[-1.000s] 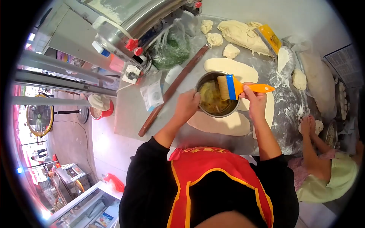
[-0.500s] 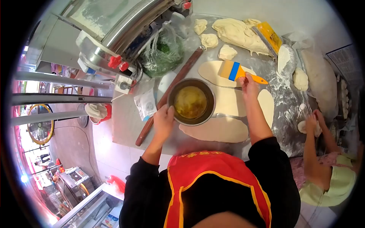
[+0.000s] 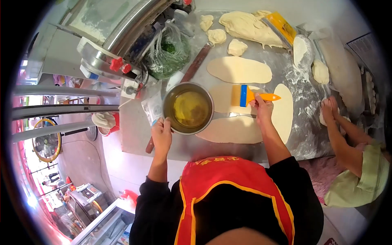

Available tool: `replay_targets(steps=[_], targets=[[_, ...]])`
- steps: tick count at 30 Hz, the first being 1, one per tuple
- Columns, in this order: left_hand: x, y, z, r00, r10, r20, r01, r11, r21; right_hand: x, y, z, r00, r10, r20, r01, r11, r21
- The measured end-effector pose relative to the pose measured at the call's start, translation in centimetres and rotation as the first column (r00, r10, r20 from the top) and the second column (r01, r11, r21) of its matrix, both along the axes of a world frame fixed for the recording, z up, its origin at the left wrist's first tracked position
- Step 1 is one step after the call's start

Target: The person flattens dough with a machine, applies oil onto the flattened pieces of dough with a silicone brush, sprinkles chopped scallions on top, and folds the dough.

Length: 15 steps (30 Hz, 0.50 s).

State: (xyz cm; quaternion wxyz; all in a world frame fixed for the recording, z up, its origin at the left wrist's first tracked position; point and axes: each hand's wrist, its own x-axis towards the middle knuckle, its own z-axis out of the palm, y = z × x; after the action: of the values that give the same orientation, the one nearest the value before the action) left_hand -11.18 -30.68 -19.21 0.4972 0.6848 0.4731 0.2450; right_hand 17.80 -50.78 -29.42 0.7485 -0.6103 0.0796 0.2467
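Head view: orange-handled, blue-banded brush (image 3: 250, 96) over flat pale dough (image 3: 224, 98), mid-frame.
Right hand (image 3: 263, 110) has fingers curled closed round its handle; left hand (image 3: 162, 132) pinches a round steel pan (image 3: 188, 87), left of centre, which hides part of a brown wooden rod (image 3: 198, 61); clear plastic bag (image 3: 167, 61), upper left.

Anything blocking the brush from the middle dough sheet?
Nothing visible. The right hand holds the brush with its bristles over the middle dough sheet; contact can't be told. The pot in the left hand is off to the side, clear of the bristles.
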Motion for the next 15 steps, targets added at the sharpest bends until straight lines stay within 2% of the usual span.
replay_targets(steps=[2,4,6,11,14,15], targets=[[-0.3,-0.3,0.5,1.0,0.0,-0.007,0.0,1.0,-0.015,0.0,-2.1,-0.4,0.998,-0.063,-0.013,0.062,0.997,-0.048],[-1.1,-0.6,-0.1,1.0,0.001,0.007,-0.001,0.999,-0.042,1.2,-5.8,0.2,0.993,-0.11,0.04,0.107,0.992,0.071],[-1.5,-0.9,-0.6,1.0,0.013,0.018,-0.012,0.998,-0.055,2.6,-8.8,2.2,0.978,-0.21,0.012,0.21,0.978,0.001],[-1.3,-1.9,-0.2,0.999,0.015,0.034,-0.013,0.998,-0.064,8.4,-12.9,-0.8,0.94,-0.335,-0.068,0.337,0.941,0.021],[-1.0,-2.8,0.4,0.999,-0.009,0.035,0.011,0.998,-0.055,7.6,-15.0,-1.7,0.91,-0.413,-0.047,0.412,0.911,-0.028],[-0.8,-3.1,0.8,0.999,-0.013,0.036,0.015,0.999,-0.047,7.6,-17.2,-3.7,0.898,-0.439,-0.024,0.439,0.898,0.004]])
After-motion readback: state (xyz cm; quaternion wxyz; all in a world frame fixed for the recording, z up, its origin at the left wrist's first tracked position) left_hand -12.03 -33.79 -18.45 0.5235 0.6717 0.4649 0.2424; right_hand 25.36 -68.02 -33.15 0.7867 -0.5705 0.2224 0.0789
